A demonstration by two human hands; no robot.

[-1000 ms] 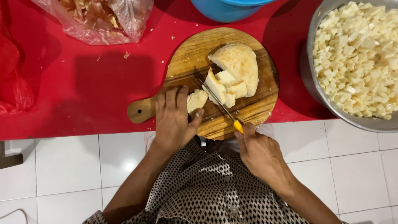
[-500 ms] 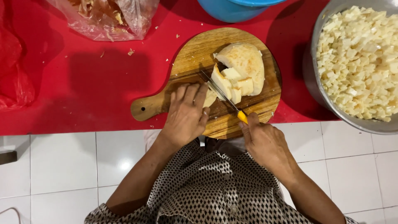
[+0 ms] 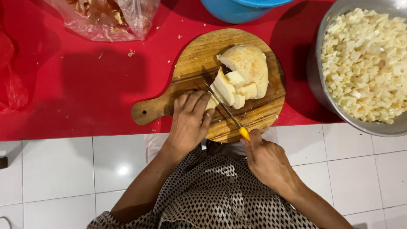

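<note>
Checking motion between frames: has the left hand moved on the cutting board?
Yes. The left hand slid back from the sliced pieces toward the near edge of the cutting board.

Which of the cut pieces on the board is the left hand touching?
The small piece under the left hand, left of the knife; the others lie right of it.

A red surface point(image 3: 85, 85) carried a round wooden cutting board point(image 3: 258, 116) at its near edge. A metal bowl point(image 3: 316, 80) sat at the right, a blue tub point(image 3: 237, 10) at the far edge, and a clear plastic bag point(image 3: 106, 19) toward the far left.
</note>
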